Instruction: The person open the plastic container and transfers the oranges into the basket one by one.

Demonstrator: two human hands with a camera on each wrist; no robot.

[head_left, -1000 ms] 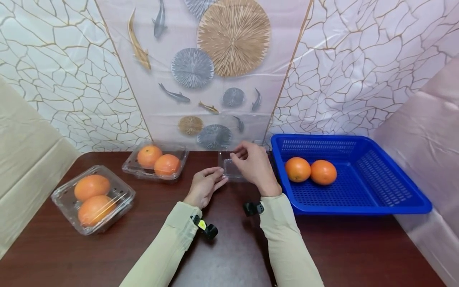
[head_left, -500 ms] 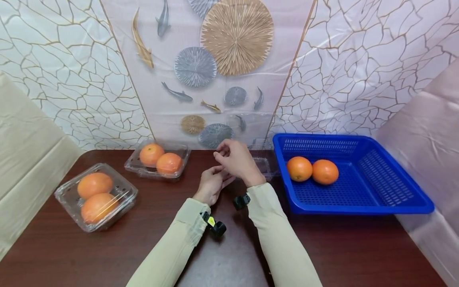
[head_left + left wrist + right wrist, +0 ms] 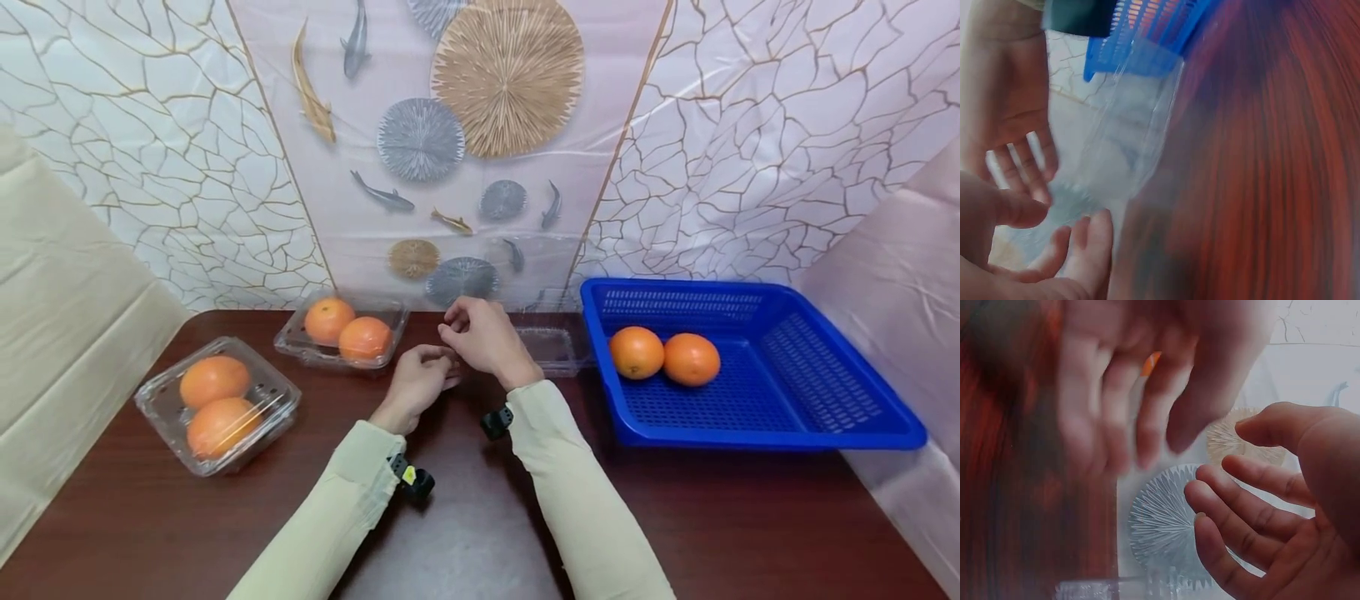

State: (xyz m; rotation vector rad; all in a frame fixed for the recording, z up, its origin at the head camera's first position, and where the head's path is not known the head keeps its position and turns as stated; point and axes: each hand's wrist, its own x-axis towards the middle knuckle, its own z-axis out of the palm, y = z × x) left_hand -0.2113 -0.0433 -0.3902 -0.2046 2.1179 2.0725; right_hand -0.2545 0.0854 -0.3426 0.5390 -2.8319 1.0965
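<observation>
Clear plastic box (image 3: 549, 350) sits on far part of bench (image 3: 457, 525), between right hand (image 3: 486, 337) and blue basket (image 3: 757, 400). Grip of right hand and left hand (image 3: 418, 382): released, fingers loosely bent.

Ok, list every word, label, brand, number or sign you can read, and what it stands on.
No readable text.
Yellow patch on the black left-wrist device: too small to tell whether it bears any mark.
Clear container beside the blue basket: no lettering visible on either.
Printed backdrop: pictures and lines, no lettering visible.
</observation>
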